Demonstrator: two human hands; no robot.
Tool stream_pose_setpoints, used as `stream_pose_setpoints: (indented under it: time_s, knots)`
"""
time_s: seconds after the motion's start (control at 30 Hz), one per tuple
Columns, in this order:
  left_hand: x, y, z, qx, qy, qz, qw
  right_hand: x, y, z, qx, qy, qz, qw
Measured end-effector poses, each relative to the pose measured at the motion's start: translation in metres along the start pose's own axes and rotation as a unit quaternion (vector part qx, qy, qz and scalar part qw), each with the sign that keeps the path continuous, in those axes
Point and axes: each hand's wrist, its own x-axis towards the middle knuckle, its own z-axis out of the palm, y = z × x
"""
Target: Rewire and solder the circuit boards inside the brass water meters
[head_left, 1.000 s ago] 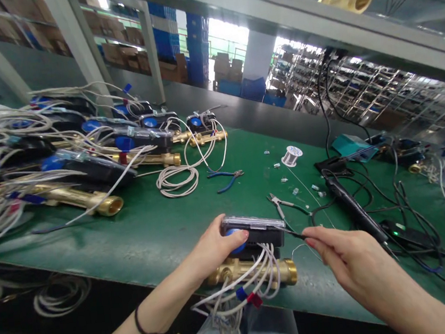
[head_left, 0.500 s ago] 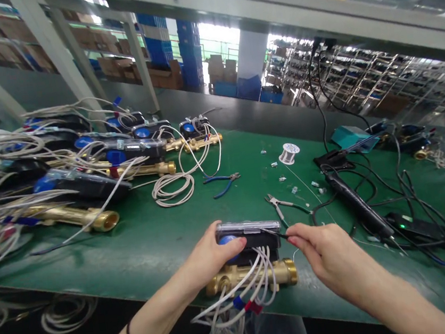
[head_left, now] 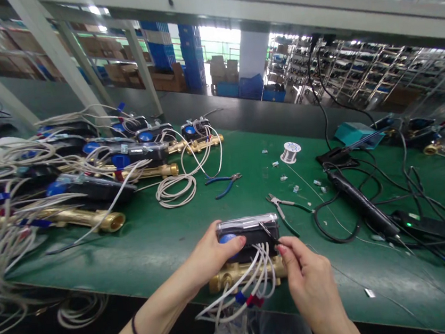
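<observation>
A water meter (head_left: pixel 247 232) with a black housing, clear lid and brass pipe body (head_left: pixel 235 276) lies at the near edge of the green bench (head_left: pixel 165 232). My left hand (head_left: pixel 212 254) grips its left end, thumb on the blue button. My right hand (head_left: pixel 308 280) is closed in a pinch on a thin dark wire (head_left: pixel 268 234) at the meter's right end and covers the brass fitting there. White cables (head_left: pixel 244 288) with blue and red tags hang from the meter toward me.
Several more meters with white cables (head_left: pixel 87 177) crowd the left of the bench. Blue-handled pliers (head_left: pixel 224 180), small cutters (head_left: pixel 281 206), a solder spool (head_left: pixel 290 153), a black soldering iron (head_left: pixel 359 202) and tangled black cords (head_left: pixel 411 204) lie further back and right.
My right hand has moved left and nearer, from beside the meter to over its right brass end, still pinching the thin wire. My left hand has kept its grip.
</observation>
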Motion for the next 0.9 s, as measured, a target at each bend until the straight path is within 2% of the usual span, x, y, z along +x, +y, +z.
stream_pose_setpoints:
  time_s: [0.1,0.2,0.3,0.47,0.73,0.83,0.9]
  knots:
    - [0.003,-0.003,0.003,-0.023,0.022,0.000,0.999,0.005,-0.004,-0.002,-0.020,0.000,0.007,1.000]
    - [0.004,-0.002,0.004,-0.042,0.028,-0.004,0.999,0.012,-0.002,-0.009,-0.097,-0.021,-0.028,0.995]
    - [0.002,0.002,0.005,-0.049,0.027,0.000,0.998,0.019,-0.003,-0.014,-0.186,-0.038,-0.061,0.980]
    - [-0.003,0.013,0.007,-0.044,0.049,0.016,0.998,0.025,-0.016,-0.014,-0.294,-0.053,-0.047,0.953]
    - [-0.005,0.010,0.011,-0.051,0.085,0.014,0.995,0.026,-0.027,-0.050,-0.294,-0.089,-0.068,0.949]
    - [-0.005,0.008,0.013,-0.060,0.086,0.013,0.994,0.035,-0.041,-0.045,-0.275,-0.161,-0.102,0.942]
    - [-0.004,0.007,0.014,-0.066,0.087,0.012,0.994,0.042,-0.050,-0.035,-0.278,-0.195,-0.102,0.935]
